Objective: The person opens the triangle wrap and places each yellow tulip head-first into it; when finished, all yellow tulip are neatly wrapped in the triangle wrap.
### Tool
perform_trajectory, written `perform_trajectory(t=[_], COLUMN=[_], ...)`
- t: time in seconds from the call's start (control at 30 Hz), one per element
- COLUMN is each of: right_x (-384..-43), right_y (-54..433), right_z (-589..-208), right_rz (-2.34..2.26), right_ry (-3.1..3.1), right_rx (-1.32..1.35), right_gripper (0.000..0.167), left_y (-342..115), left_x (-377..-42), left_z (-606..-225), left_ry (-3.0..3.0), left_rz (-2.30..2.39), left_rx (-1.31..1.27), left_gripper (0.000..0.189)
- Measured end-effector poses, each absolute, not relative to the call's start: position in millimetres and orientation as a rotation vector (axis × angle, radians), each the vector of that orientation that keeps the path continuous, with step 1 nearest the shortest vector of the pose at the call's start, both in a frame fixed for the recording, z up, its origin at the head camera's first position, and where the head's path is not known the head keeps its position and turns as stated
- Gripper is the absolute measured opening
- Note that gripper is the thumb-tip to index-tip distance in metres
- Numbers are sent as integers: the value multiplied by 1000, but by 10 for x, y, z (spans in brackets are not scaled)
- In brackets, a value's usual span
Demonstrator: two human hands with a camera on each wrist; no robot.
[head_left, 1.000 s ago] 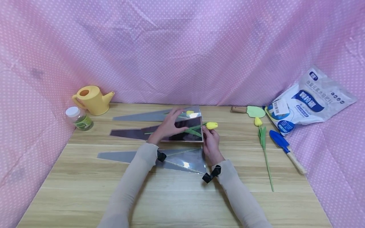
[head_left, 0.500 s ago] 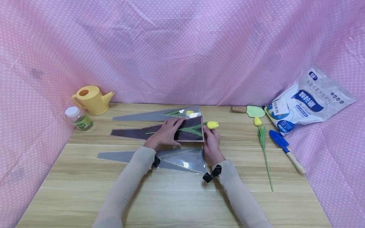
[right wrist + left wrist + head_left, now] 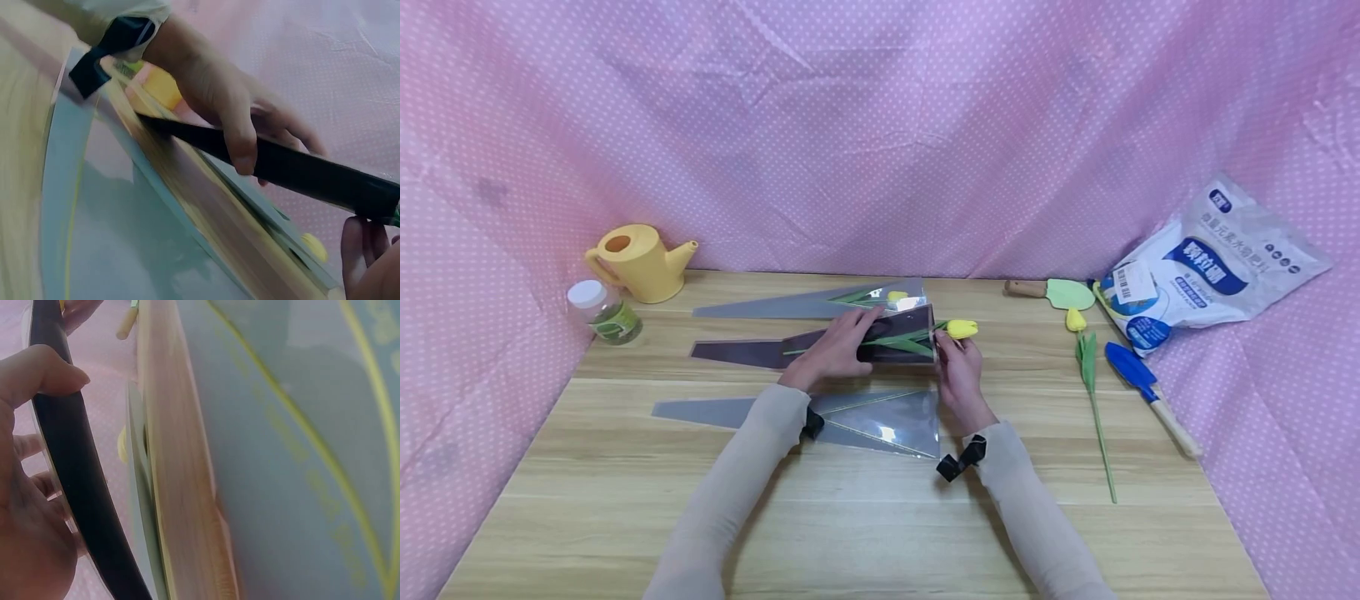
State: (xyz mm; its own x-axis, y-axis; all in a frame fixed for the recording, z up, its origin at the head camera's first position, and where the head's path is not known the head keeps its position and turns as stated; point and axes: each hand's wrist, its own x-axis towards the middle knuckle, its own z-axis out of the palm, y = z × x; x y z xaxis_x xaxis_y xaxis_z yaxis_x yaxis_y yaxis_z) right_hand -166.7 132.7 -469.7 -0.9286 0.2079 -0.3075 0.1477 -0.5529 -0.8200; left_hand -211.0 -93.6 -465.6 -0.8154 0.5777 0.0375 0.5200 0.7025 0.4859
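A dark, tapering flower sleeve (image 3: 741, 352) holds a yellow tulip (image 3: 962, 330), whose bloom sticks out of the wide right end and whose stem and leaves lie along it. My left hand (image 3: 831, 352) grips the sleeve across its middle; in the left wrist view the thumb (image 3: 59, 376) bends over the near edge, with the other fingers beyond. At the mouth, my right hand (image 3: 961, 375) pinches the tulip just below the bloom, its fingertips right at the sleeve's edge. In the right wrist view the sleeve (image 3: 294, 165) appears tilted, edge-on above the table.
A clear sleeve (image 3: 887, 421) lies in front, and another clear sleeve (image 3: 760, 305) with a tulip inside lies behind. To the right are a loose tulip (image 3: 1087, 358), blue trowel (image 3: 1131, 372), green trowel (image 3: 1070, 293) and bag (image 3: 1213, 262). A watering can (image 3: 643, 265) and jar (image 3: 610, 315) stand left.
My left hand has moved from over the sleeve down to its near edge and now grips it. The sleeve's front edge has lifted and looks narrower; tulip and right hand shifted slightly right.
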Motion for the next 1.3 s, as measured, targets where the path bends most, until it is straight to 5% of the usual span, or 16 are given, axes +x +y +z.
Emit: perform_trajectory(t=[0.3, 0.57, 1.3], right_x=[-1613, -1614, -1620], right_y=[1508, 1674, 1564], right_z=[-4630, -4612, -4642], right_rz=[2637, 2518, 2394], right_ry=[-1649, -1816, -1826], right_rx=[-452, -368, -347], right_gripper=[13, 39, 15], left_y=[-989, -983, -931], left_x=[-2104, -2093, -2103], left_z=[-4660, -4651, -4619], left_ry=[2804, 2806, 2844], left_rz=[808, 784, 755], left_rx=[887, 897, 894], left_gripper=[103, 100, 99])
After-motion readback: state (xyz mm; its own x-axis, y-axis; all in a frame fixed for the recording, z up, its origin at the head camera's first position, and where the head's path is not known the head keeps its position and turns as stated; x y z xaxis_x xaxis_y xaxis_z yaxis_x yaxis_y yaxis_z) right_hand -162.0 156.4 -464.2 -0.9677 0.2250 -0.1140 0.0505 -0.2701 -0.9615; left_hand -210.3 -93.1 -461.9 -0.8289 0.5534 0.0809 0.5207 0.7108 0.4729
